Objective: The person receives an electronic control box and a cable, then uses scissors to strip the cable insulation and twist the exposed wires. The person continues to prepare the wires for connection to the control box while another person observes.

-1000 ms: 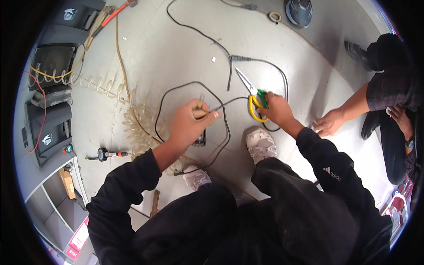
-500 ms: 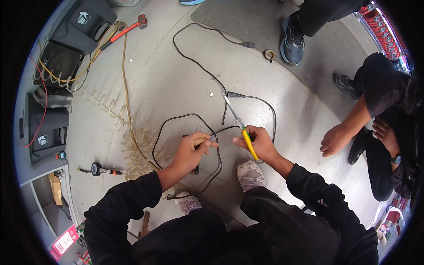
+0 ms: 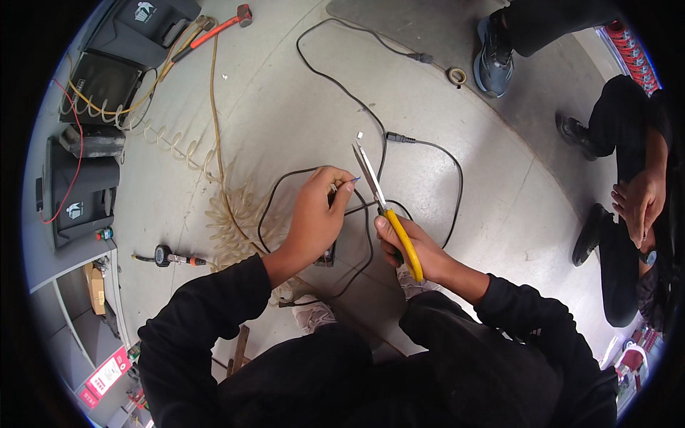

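Note:
My left hand [image 3: 317, 207] is closed in a pinch, thumb against forefinger, with the blue tip of a thin wire [image 3: 355, 179] poking out. My right hand [image 3: 428, 257] grips scissors with yellow handles [image 3: 408, 246]; the blades [image 3: 371, 175] point up and away, slightly apart, just right of the wire tip. Black power cable [image 3: 369, 242] loops on the floor below both hands; whether it joins the wire I cannot tell. Part of a small dark box [image 3: 327, 257] shows beneath my left wrist.
A cable connector [image 3: 401, 138], plug [image 3: 424, 58] and tape roll [image 3: 457, 76] lie farther off. A coiled air hose [image 3: 232, 210], pressure gauge [image 3: 165, 256] and red hammer [image 3: 244, 16] are at left, beside grey bins [image 3: 85, 189]. Another person's hand [image 3: 643, 196] is at right.
My left hand has risen with the wire. The scissors have turned more upright and their blades have come beside the wire tip. The other person's hand has drawn back to the right.

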`<state>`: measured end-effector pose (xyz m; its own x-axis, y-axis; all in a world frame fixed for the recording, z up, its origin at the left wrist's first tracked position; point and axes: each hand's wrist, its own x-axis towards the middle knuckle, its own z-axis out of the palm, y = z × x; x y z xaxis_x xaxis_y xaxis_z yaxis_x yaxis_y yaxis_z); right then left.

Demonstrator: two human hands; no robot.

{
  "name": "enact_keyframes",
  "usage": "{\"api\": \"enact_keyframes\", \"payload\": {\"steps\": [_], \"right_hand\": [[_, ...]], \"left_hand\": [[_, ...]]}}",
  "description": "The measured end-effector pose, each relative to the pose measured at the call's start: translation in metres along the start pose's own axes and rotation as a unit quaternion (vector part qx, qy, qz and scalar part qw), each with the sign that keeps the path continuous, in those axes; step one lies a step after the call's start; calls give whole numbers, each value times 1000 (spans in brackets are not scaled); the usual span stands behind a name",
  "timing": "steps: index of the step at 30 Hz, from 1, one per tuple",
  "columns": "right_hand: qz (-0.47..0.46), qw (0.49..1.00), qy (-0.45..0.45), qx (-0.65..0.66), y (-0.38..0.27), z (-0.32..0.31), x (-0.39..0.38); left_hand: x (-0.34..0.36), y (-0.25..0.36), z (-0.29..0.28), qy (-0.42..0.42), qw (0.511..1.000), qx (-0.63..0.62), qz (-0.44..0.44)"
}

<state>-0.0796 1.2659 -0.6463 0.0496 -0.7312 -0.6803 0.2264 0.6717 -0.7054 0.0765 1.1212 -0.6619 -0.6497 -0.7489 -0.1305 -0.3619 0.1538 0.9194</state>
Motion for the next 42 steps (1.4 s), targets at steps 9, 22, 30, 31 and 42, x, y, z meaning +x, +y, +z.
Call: {"api": "enact_keyframes", "payload": {"steps": [9, 22, 30, 31, 42], "right_hand": [[-30, 986, 43, -158, 14, -2, 8], [-40, 940, 98, -324, -9, -3, 5], [-49, 926, 97, -361, -4, -5, 8], [-43, 929, 94, -355, -4, -5, 8], [-13, 937, 64, -344, -14, -5, 5]], "left_hand": [[6, 3, 2, 38, 997, -38, -63], [4, -12, 1, 47, 996, -64, -35], [5, -14, -1, 49, 998, -36, -31], [5, -14, -1, 48, 998, -38, -29], [5, -3, -9, -9, 999, 48, -1]]}}
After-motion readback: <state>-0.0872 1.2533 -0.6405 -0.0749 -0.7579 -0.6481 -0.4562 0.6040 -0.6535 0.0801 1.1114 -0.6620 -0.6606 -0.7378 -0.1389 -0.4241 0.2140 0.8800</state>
